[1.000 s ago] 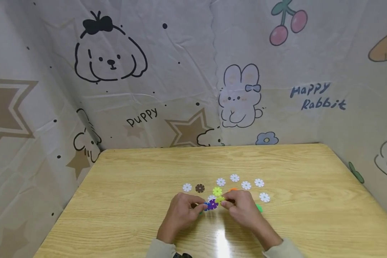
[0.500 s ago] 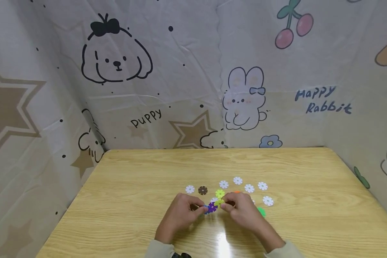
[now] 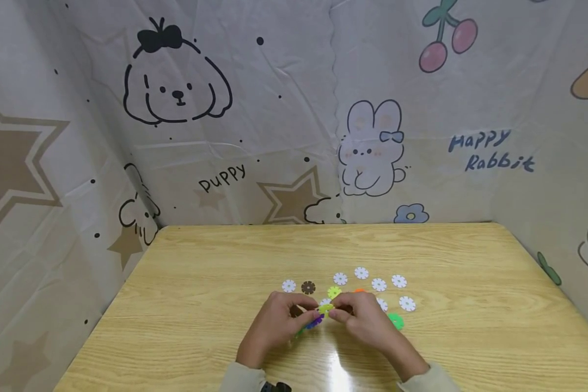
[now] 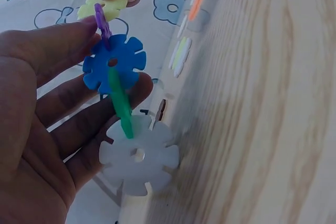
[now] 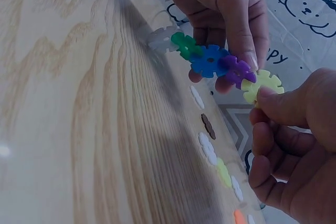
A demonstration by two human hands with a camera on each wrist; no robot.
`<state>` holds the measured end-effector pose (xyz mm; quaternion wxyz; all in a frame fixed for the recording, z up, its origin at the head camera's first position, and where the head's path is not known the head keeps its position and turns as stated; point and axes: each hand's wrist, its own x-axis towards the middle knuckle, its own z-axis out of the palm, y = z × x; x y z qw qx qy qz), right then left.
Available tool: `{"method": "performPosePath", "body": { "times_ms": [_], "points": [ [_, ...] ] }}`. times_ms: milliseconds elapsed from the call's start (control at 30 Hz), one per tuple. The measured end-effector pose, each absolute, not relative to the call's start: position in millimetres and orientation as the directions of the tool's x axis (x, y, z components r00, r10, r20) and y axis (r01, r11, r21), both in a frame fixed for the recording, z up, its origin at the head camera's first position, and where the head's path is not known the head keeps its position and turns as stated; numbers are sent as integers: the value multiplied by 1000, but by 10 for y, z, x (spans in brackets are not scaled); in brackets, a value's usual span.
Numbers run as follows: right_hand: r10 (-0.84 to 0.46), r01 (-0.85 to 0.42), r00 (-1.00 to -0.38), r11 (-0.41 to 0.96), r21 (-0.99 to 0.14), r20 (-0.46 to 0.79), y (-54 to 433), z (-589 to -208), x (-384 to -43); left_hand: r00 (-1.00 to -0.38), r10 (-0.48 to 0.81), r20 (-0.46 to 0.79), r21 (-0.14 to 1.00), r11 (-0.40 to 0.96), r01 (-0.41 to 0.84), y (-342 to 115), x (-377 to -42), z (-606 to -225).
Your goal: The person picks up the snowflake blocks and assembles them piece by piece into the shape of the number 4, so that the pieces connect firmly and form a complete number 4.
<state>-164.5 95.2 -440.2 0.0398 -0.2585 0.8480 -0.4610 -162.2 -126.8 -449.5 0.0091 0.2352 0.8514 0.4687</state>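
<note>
We saw the left hand point(image 3: 280, 322) tightly pinching a purple disc point(image 5: 237, 72), the right hand point(image 3: 369, 317) a yellow disc point(image 5: 266, 83); the backdrop point(image 3: 279, 130) read "Puppy", "Happy Rabbit".

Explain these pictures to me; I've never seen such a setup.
There's no machine here: someone is working bare-handed. The wide picture is taken from the head, looking forward and down; the two close ones come from the wrists. The right hand pinches a yellow disc at one end of a chain. The left hand holds that chain near its purple disc. Then come a blue disc, a green disc and a whitish disc. On the wooden table lie loose white discs, a brown disc, a spare yellow disc, an orange disc and a spare green disc.
</note>
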Motion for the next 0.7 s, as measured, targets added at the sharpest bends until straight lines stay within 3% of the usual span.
{"method": "performPosePath", "body": {
  "times_ms": [367,700],
  "points": [
    [-470,-411,-863,437,-801,186,895,-4395,-1670,-862,428,271,800,399,449,-1262,-1639,-4521],
    [-396,-333,-906,452,-828,148,896,-4411,-1703,-878,361,315,765,451,460,-1309,-1659,-4521]
  ]
}}
